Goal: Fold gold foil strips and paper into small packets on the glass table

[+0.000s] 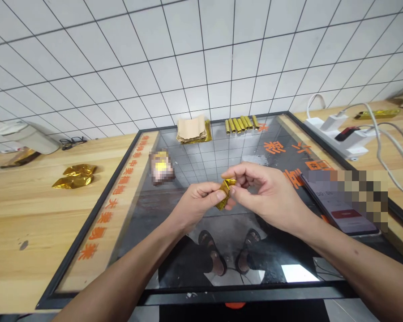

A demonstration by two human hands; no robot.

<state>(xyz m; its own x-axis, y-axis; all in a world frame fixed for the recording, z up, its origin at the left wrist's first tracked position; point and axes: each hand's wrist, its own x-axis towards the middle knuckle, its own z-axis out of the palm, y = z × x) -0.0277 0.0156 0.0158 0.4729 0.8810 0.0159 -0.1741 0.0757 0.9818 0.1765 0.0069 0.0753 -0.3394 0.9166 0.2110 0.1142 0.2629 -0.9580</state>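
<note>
1. While the foil (224, 197) is held above the middle of the glass (188, 163), it is gripped by both hands: its left side is pressed under the thumb of the left hand (199, 201), its upper right edge pinched by the right hand (263, 185).
2. Fingertips alone are used, probably because so small and thin a piece is best controlled there.
3. Gold rolls (241, 124) are lined up along the glass's far edge, seemingly to be kept in order.
4. The paper stack (190, 129) is set at the glass's far edge, left of centre, apparently within reach.
5. The phone (339, 214) is laid face up on the glass's right side, perhaps for its screen to be read.
</note>
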